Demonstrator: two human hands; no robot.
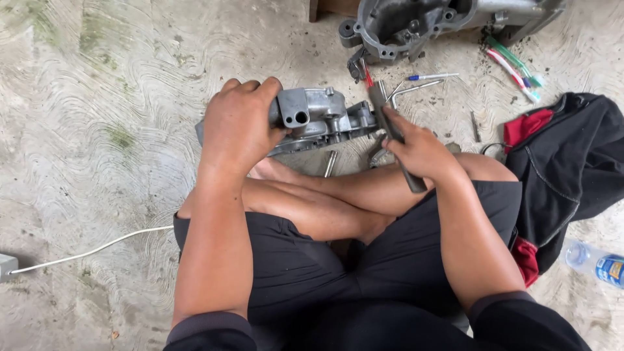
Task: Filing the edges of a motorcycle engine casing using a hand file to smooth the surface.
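Observation:
My left hand grips the left end of a grey cast-metal engine cover, held tilted above my crossed legs. My right hand is closed around a long dark metal tool like a flat file or wrench. The tool's upper end rests against the right edge of the cover. I sit cross-legged on the concrete floor in black shorts.
A larger grey engine casing lies at the top. Near it are two toothbrushes, a blue-tipped pen and a bent metal rod. Black and red cloth lies right, a plastic bottle lower right, a white cable left.

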